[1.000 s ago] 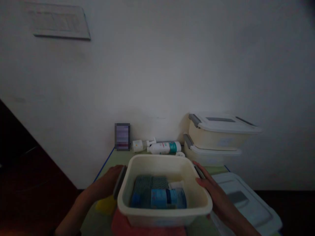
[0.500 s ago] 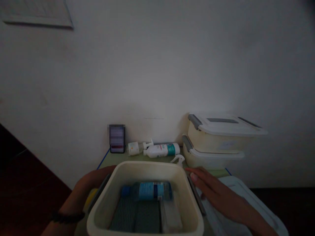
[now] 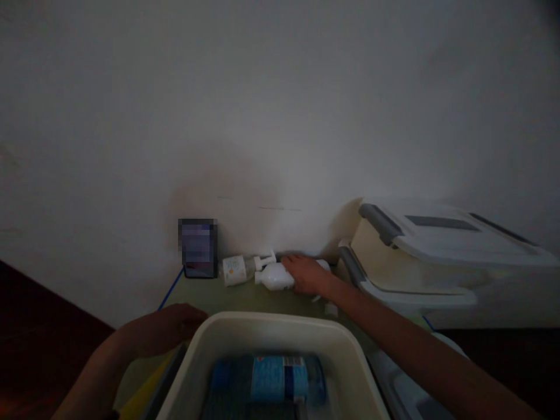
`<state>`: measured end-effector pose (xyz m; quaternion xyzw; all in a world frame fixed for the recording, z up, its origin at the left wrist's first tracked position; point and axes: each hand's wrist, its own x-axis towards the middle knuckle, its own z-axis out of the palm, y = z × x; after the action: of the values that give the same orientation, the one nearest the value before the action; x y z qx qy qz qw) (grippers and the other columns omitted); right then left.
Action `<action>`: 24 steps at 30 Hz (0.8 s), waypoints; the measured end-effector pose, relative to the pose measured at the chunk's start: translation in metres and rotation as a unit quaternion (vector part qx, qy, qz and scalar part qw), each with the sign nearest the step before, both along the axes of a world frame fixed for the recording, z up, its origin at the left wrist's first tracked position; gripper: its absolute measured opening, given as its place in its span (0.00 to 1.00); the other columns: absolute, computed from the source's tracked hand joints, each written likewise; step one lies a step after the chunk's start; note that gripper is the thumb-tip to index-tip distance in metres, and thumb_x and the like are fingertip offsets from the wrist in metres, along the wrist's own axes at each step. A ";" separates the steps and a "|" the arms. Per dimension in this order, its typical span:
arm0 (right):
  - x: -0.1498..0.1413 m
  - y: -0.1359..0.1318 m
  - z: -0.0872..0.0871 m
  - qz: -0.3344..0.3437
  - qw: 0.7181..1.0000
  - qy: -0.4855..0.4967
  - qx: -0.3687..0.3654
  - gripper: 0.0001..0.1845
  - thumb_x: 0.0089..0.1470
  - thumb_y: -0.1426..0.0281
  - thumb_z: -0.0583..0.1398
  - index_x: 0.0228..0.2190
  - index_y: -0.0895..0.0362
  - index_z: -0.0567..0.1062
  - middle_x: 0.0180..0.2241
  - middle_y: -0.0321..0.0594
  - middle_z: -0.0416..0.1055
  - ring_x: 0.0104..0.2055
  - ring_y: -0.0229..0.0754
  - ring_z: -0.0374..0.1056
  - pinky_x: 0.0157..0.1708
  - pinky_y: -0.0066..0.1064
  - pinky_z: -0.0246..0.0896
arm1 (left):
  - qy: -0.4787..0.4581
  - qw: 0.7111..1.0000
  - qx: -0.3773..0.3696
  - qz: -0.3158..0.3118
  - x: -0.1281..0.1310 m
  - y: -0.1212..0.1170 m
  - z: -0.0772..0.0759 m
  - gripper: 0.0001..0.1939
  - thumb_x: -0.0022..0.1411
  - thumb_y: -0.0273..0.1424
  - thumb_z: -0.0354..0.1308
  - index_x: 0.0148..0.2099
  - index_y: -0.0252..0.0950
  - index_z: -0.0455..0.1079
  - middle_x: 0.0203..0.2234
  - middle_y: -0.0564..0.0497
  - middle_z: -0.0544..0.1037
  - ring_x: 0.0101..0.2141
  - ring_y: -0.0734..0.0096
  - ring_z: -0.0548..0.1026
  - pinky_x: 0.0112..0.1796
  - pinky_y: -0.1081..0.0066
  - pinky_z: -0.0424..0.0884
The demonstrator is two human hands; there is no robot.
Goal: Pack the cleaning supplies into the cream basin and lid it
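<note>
Lying on its side near the wall is a white bottle (image 3: 275, 277), and my right hand (image 3: 306, 274) is closed around its middle, covering most of its label. My left hand (image 3: 177, 322) is at the rear left corner of a cream plastic storage box (image 3: 280, 324), its fingers loosely stretched toward the rim. Whether they touch it I cannot tell. Inside the box lies a clear bottle with a blue label (image 3: 280, 379) and a blue cap, above dark greenish items cut off by the frame's lower edge.
A clear pump bottle (image 3: 235, 270) lies left of the white bottle, beside an upright phone or tablet (image 3: 199, 251). Two lidded boxes (image 3: 437, 256) are stacked at right. A loose lid (image 3: 420, 391) lies below my right forearm, and something yellow (image 3: 144, 391) shows at left.
My right hand has left the storage box's right side and reached forward onto the white bottle. The box sits lower in view and its labelled bottle has shifted. My left hand stays by the box.
</note>
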<state>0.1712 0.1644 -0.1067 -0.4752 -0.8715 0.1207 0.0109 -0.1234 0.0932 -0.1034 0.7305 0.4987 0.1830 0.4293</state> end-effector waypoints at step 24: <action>0.013 -0.011 -0.008 0.037 0.990 0.135 -0.034 0.27 0.34 0.76 0.67 0.42 0.60 0.73 0.44 0.49 0.73 0.46 0.52 0.68 0.47 0.44 0.60 | 0.102 0.991 0.057 -0.062 0.015 -0.009 0.035 0.19 0.61 0.44 0.46 0.34 0.36 0.72 0.28 0.52 0.77 0.32 0.67 0.75 0.32 0.74 0.69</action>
<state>0.1846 0.1537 -0.1145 -0.4224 -0.8742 0.2139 0.1078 -0.1086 0.0846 -0.0687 0.7979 0.4827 0.1088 0.3441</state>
